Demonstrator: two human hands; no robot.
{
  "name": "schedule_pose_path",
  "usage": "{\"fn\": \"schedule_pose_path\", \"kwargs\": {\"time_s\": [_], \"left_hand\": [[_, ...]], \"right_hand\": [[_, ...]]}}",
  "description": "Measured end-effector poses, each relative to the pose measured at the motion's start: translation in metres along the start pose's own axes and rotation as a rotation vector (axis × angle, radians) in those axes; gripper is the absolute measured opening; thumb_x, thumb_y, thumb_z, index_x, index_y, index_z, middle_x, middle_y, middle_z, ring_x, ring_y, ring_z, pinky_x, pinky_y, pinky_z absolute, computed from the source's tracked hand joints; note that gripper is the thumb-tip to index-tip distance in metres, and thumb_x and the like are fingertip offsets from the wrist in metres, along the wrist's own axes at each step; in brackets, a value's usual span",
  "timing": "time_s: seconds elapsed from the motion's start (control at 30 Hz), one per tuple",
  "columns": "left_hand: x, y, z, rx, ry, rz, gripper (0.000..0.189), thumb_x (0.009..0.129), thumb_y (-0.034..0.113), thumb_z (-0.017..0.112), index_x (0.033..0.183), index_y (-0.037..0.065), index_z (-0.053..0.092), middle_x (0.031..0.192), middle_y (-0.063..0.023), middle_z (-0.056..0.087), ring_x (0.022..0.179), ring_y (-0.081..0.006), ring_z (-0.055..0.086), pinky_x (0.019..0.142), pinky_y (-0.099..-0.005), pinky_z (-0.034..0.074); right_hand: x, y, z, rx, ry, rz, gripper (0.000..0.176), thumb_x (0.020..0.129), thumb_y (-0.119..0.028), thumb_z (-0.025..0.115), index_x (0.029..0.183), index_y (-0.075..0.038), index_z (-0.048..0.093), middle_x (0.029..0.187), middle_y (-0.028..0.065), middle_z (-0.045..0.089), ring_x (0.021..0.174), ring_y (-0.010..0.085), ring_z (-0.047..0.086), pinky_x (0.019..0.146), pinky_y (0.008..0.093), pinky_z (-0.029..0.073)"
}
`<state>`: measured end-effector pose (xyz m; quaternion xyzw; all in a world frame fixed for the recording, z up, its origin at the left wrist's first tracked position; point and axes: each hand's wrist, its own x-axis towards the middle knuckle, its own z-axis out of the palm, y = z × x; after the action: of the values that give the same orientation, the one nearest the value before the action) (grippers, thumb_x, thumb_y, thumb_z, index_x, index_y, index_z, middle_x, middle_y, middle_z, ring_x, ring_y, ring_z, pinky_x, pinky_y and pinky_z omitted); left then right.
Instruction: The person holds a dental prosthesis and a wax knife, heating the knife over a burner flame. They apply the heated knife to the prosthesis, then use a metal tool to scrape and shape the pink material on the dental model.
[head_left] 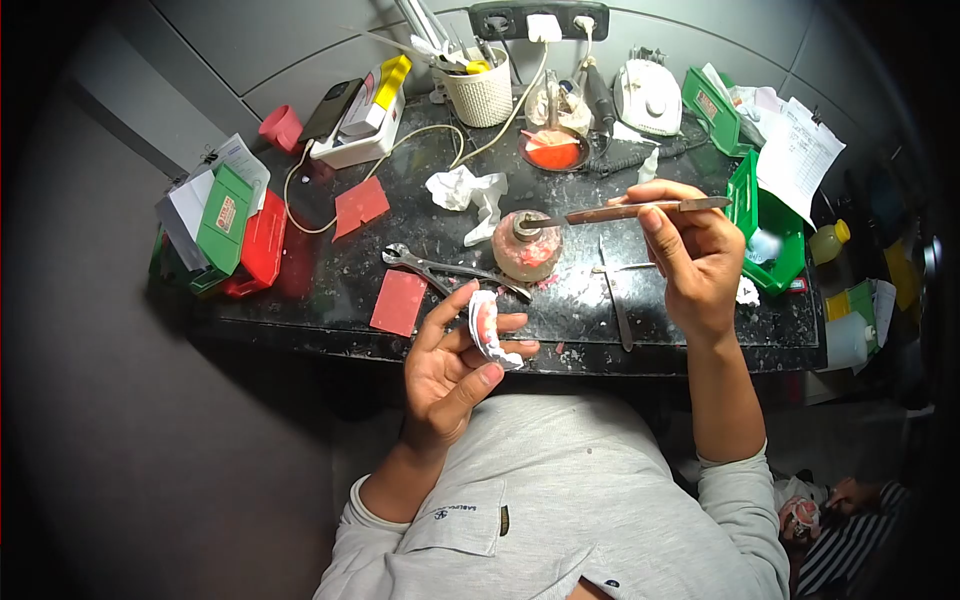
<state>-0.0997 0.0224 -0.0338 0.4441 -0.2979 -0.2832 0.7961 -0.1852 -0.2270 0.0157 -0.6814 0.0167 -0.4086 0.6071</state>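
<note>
My left hand grips a white dental plaster model with pink wax along its arch, between thumb and fingers near the bench's front edge. In my right hand is a wax knife, pinched by its brown handle and pointing left. Its metal tip lies at the top of a round glass spirit burner smeared with pink wax. Just beyond my left hand are metal pliers and a pink wax sheet. A thin carving tool lies left of my right wrist.
Crumpled white tissue and another wax piece lie behind. A tool cup, an orange-red dish and a white device line the back. Green bins stand right; green and red bins left. Another person's striped sleeve shows lower right.
</note>
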Motion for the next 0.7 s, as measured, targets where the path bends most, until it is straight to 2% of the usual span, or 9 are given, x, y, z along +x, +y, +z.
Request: {"fn": "schedule_pose_path", "kwargs": {"time_s": [0.07, 0.2, 0.27, 0.4, 0.57, 0.7], "left_hand": [[0.0, 0.0, -0.002, -0.011, -0.039, 0.008, 0.072, 0.086, -0.001, 0.062, 0.15, -0.002, 0.028, 0.127, -0.033, 0.058, 0.11, -0.0369, 0.066, 0.102, -0.0461, 0.049], [-0.001, 0.0, -0.001, -0.009, -0.037, 0.005, 0.072, 0.086, -0.001, 0.062, 0.15, -0.002, 0.028, 0.127, -0.0327, 0.058, 0.11, -0.0364, 0.066, 0.102, -0.0461, 0.049], [0.0, 0.0, 0.001, 0.015, -0.001, 0.011, 0.075, 0.084, 0.001, 0.063, 0.149, -0.006, 0.026, 0.124, -0.0329, 0.059, 0.106, -0.0362, 0.068, 0.096, -0.0463, 0.054], [0.0, 0.001, 0.001, 0.004, 0.005, -0.009, 0.075, 0.084, 0.001, 0.063, 0.149, -0.008, 0.026, 0.124, -0.0332, 0.059, 0.104, -0.0361, 0.069, 0.095, -0.0459, 0.054], [-0.001, 0.002, -0.002, -0.066, -0.035, -0.052, 0.075, 0.087, 0.006, 0.062, 0.149, -0.012, 0.025, 0.124, -0.0365, 0.058, 0.102, -0.0359, 0.07, 0.094, -0.0429, 0.055], [0.0, -0.001, -0.009, -0.182, -0.101, -0.083, 0.072, 0.086, 0.004, 0.06, 0.149, -0.01, 0.028, 0.125, -0.0348, 0.059, 0.104, -0.0349, 0.069, 0.096, -0.0442, 0.053]], "right_hand": [[0.0, -0.001, 0.0, -0.003, 0.006, 0.002, 0.011, 0.095, 0.0, 0.065, 0.102, 0.007, 0.067, 0.109, 0.0107, 0.069, 0.086, 0.009, 0.062, 0.074, 0.0218, 0.047], [-0.001, 0.0, -0.003, -0.046, 0.02, 0.042, 0.009, 0.095, 0.001, 0.064, 0.101, 0.007, 0.067, 0.108, 0.011, 0.069, 0.084, 0.008, 0.06, 0.072, 0.0213, 0.046], [0.0, 0.001, -0.003, -0.039, 0.013, 0.035, 0.009, 0.095, 0.001, 0.063, 0.1, 0.007, 0.067, 0.107, 0.0115, 0.069, 0.083, 0.0079, 0.06, 0.072, 0.0214, 0.046], [-0.001, -0.002, -0.001, 0.026, -0.03, 0.009, 0.008, 0.095, 0.001, 0.063, 0.099, 0.007, 0.067, 0.106, 0.0125, 0.07, 0.074, 0.0048, 0.055, 0.063, 0.0192, 0.043], [-0.002, -0.004, -0.003, 0.059, -0.104, -0.022, 0.009, 0.095, -0.001, 0.064, 0.099, 0.007, 0.067, 0.104, 0.0127, 0.07, 0.066, 0.0032, 0.052, 0.055, 0.0181, 0.04], [-0.002, -0.005, -0.006, 0.108, -0.148, 0.044, 0.01, 0.095, -0.002, 0.064, 0.099, 0.007, 0.067, 0.101, 0.0115, 0.07, 0.062, 0.0036, 0.051, 0.052, 0.018, 0.039]]}}
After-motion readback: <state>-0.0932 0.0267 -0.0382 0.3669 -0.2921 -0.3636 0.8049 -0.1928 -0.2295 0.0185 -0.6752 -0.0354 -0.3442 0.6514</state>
